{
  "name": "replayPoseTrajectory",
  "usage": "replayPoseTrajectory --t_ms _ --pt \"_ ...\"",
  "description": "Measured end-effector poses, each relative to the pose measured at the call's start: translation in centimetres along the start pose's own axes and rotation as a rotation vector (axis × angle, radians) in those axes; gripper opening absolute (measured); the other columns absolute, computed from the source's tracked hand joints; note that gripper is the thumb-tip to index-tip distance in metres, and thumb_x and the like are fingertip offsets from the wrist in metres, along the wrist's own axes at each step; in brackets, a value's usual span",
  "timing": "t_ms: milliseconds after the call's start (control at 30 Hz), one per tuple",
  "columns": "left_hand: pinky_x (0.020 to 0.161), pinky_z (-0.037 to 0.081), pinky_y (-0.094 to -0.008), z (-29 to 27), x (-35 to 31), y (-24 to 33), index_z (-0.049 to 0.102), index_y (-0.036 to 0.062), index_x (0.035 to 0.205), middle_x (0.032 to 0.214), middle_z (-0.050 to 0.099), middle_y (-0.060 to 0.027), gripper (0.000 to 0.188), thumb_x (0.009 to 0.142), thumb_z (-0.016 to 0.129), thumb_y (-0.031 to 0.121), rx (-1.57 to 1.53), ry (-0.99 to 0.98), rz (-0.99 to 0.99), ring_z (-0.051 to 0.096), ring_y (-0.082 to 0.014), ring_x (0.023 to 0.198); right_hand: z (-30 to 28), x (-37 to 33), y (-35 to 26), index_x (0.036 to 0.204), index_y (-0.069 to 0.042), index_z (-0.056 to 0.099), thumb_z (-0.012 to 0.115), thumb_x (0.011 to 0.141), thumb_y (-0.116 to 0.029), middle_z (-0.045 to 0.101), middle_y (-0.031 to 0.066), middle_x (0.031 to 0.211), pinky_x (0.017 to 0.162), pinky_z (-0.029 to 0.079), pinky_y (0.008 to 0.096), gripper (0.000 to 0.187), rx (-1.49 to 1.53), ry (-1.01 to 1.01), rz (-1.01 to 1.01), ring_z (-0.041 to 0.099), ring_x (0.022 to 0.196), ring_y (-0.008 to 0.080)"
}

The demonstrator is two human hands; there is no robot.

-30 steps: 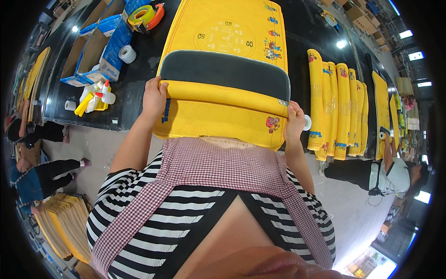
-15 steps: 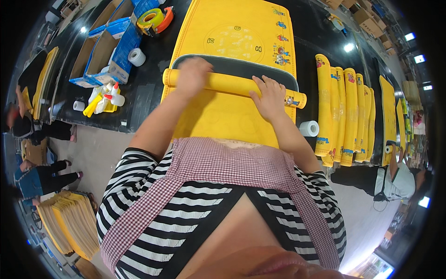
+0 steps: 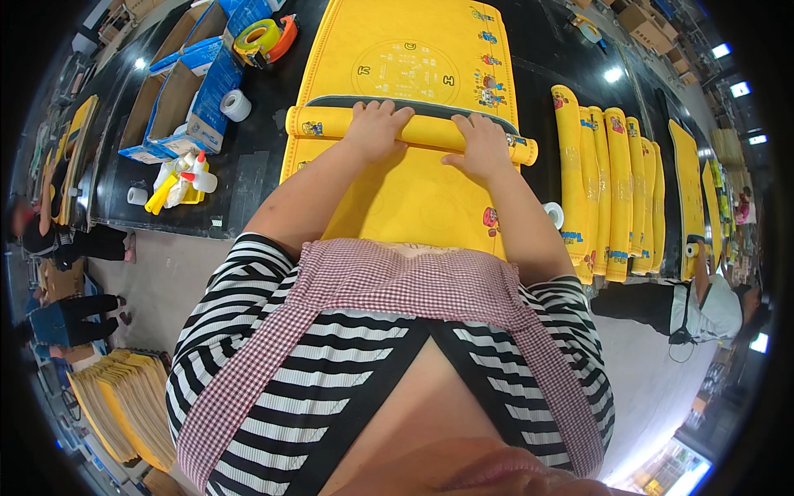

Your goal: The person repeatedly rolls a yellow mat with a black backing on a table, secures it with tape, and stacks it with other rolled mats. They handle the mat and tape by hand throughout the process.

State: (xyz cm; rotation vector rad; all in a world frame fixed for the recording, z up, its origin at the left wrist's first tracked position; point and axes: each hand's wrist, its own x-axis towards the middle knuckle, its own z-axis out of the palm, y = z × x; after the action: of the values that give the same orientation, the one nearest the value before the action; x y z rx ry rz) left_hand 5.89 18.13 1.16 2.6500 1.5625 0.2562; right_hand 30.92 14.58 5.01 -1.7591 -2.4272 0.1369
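Compared with a second ago, both hands are now sitting further in on the roll: then they were gripping the mat near its side edges, while now the left hand (image 3: 378, 132) and the right hand (image 3: 482, 147) are lying over the top of the yellow mat roll (image 3: 432, 131). The roll is looking tighter, and the dark strip (image 3: 434, 111) along its upper side is showing much narrower. The left hand, blurring half a second ago, is appearing sharp.

The roll is lying across the upper centre of the frame, directly under the hands, its two ends extending beyond them to left and right. Both hands are gripping it, fingers bending over the upper side and thumbs staying on the lower side. A flat yellow mat (image 3: 397, 194) is spreading beneath the roll on the black counter (image 3: 248, 178), its printed part reaching toward the top edge of the frame.

The palms are covering stretches of the roll, and their contact with it is staying hidden. The flat mat's lower edge is disappearing behind the checked apron (image 3: 405, 285). The right forearm is partly hiding a white tape roll (image 3: 552, 216) beside several rolled yellow mats (image 3: 614, 194) on the right. At the upper left, a blue cardboard box (image 3: 203, 107) is running out of the frame.
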Motion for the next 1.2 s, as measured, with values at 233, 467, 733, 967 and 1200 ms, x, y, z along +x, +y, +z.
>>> replayPoseTrajectory --t_ms 233,467,733,967,1200 --pt "0.101 0.037 -0.0546 -0.4 -8.7 4.7 0.057 0.0186 0.140 0.116 0.060 -0.0097 0.069 0.078 0.083 0.033 -0.025 0.121 0.052 0.058 -0.0302 0.114 1.6 -6.2 0.5 0.136 -0.012 0.061 0.086 0.078 -0.031 0.061 0.0146 0.123 0.103 0.044 0.0456 0.066 0.042 -0.052 -0.148 0.058 0.118 0.0335" --pt "0.101 0.036 -0.0525 -0.1 -9.8 5.0 0.056 0.0177 0.144 0.118 0.060 -0.0084 0.075 0.077 0.086 0.033 -0.011 0.095 0.048 0.057 -0.0288 0.115 1.0 -8.1 0.4 0.138 -0.009 0.061 0.084 0.082 -0.028 0.060 0.0113 0.124 0.107 0.044 0.0435 0.064 0.219 -0.043 -0.164 0.057 0.122 0.0302" --pt "0.105 0.034 -0.0583 0.1 -9.8 5.1 0.052 0.0189 0.147 0.122 0.058 -0.0100 0.076 0.081 0.086 0.037 0.005 0.069 0.046 0.056 -0.0309 0.120 -1.5 -13.2 18.9 0.126 -0.006 0.071 0.072 0.086 -0.006 0.071 0.0163 0.123 0.098 0.055 0.0406 0.040 0.431 0.095 0.428 0.069 0.113 0.0325" --pt "0.103 0.035 -0.0525 -0.4 -10.0 5.3 0.056 0.0177 0.145 0.122 0.061 -0.0092 0.076 0.077 0.087 0.032 0.006 0.093 0.036 0.056 -0.0300 0.118 1.9 -14.6 18.1 0.102 -0.008 0.072 0.061 0.081 0.000 0.074 0.0186 0.103 0.086 0.055 0.0453 0.026 0.117 -0.343 0.517 0.070 0.100 0.0399" --pt "0.105 0.036 -0.0544 -1.3 -10.2 5.6 0.057 0.0170 0.144 0.120 0.061 -0.0094 0.075 0.076 0.087 0.032 -0.042 0.107 0.019 0.057 -0.0297 0.118 0.9 -16.9 19.1 0.105 -0.006 0.068 0.061 0.092 -0.003 0.073 0.0126 0.098 0.081 0.057 0.0360 0.015 0.755 0.110 0.688 0.072 0.092 0.0254"
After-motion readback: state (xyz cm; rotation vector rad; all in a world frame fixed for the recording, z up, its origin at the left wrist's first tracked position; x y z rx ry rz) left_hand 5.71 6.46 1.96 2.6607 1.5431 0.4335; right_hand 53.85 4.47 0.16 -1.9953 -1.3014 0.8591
